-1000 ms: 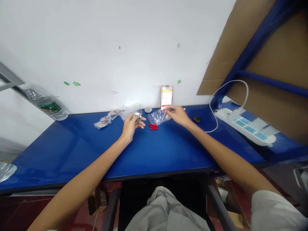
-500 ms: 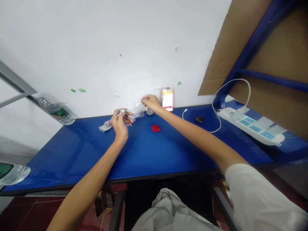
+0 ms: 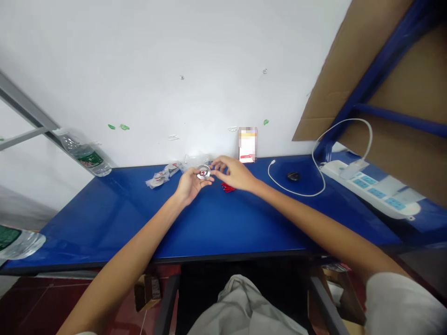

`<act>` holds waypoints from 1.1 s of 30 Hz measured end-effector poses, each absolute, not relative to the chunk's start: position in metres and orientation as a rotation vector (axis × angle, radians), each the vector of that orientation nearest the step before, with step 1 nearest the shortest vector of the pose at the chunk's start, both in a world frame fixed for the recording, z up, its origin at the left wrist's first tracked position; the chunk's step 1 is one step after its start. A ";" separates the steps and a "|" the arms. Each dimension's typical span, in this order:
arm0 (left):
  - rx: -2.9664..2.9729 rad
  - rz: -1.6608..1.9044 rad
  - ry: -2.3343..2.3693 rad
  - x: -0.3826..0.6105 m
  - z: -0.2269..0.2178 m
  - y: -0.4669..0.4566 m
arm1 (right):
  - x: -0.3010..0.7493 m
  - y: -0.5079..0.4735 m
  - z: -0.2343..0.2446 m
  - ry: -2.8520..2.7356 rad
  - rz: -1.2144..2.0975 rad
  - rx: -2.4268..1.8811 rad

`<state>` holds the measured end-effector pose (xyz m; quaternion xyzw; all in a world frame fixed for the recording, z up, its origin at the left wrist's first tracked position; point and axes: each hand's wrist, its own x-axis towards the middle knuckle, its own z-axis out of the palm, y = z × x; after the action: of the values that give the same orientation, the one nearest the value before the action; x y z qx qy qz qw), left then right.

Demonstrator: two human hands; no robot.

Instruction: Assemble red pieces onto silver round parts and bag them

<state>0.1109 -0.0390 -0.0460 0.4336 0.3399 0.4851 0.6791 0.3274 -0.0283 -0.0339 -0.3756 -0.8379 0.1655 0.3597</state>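
A round silver metal disc (image 3: 203, 172) with a red centre is held up just above the blue table. My left hand (image 3: 190, 185) grips it from the left, thumb on its face and the other fingers beneath. At the disc's right rim are the bent fingertips of my right hand (image 3: 233, 173), closed against the edge. Under my right hand lies a small bundle of red cords (image 3: 228, 187), partly covered. Behind the disc lies a clear plastic bag (image 3: 195, 161). Left of my hands are small plastic-wrapped items (image 3: 162, 177).
A phone (image 3: 247, 145) leans on the wall. To the right are a black mouse-like object (image 3: 294, 176), a white cable (image 3: 303, 194) and a power strip (image 3: 372, 190). Water bottles stand or lie at left, one against the wall (image 3: 85, 156), another at the table's edge (image 3: 21, 243).
My right hand has left the plastic bag by the wall and come down to the disc. My left hand has brought the disc rightward, and its red-centred face now shows.
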 end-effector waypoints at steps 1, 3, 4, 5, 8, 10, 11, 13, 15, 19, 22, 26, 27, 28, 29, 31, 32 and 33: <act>0.969 1.060 0.756 0.116 -0.049 -0.042 | 0.334 -0.039 -0.041 -2.183 0.420 -0.933; 1.004 1.005 0.760 0.126 -0.055 -0.047 | 0.342 -0.052 -0.053 -2.227 0.361 -0.922; 1.034 0.983 0.766 0.129 -0.058 -0.049 | 0.344 -0.054 -0.057 -2.244 0.327 -0.929; 1.066 0.974 0.773 0.132 -0.061 -0.050 | 0.345 -0.053 -0.060 -2.263 0.285 -0.936; 1.159 1.009 0.825 0.135 -0.068 -0.053 | 0.346 -0.043 -0.063 -2.322 0.170 -0.966; 1.217 1.022 0.877 0.134 -0.069 -0.054 | 0.346 -0.039 -0.063 -2.345 0.128 -1.013; 1.239 1.016 0.895 0.134 -0.069 -0.054 | 0.346 -0.040 -0.063 -2.347 0.120 -1.043; 1.258 1.000 0.905 0.134 -0.067 -0.054 | 0.346 -0.044 -0.063 -2.341 0.111 -1.093; 1.224 1.004 0.893 0.133 -0.065 -0.052 | 0.345 -0.049 -0.061 -2.333 0.103 -1.118; 1.227 1.010 0.937 0.127 -0.063 -0.045 | 0.344 -0.054 -0.056 -2.259 0.164 -1.155; 1.586 1.011 1.172 0.118 -0.063 -0.041 | 0.348 -0.050 -0.055 -2.148 0.327 -1.119; 2.048 0.903 1.499 0.108 -0.063 -0.039 | 0.350 -0.044 -0.061 -2.039 0.564 -0.925; 2.085 0.865 1.551 0.107 -0.063 -0.040 | 0.349 -0.043 -0.062 -2.021 0.597 -0.893; 2.099 0.834 1.593 0.106 -0.063 -0.041 | 0.349 -0.043 -0.064 -2.009 0.619 -0.871; 2.096 0.825 1.626 0.106 -0.063 -0.042 | 0.348 -0.043 -0.064 -2.000 0.632 -0.855; 2.072 0.927 1.672 0.107 -0.060 -0.048 | 0.346 -0.044 -0.064 -1.991 0.648 -0.826; 2.061 1.025 1.671 0.109 -0.057 -0.052 | 0.346 -0.044 -0.064 -1.985 0.652 -0.816; 2.045 1.137 1.641 0.111 -0.053 -0.056 | 0.345 -0.045 -0.063 -1.979 0.657 -0.804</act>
<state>0.1111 -0.0556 -0.0535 0.7083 0.5685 0.3937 0.1416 0.3453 -0.0448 -0.0629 -0.3236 -0.7961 0.2643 0.4379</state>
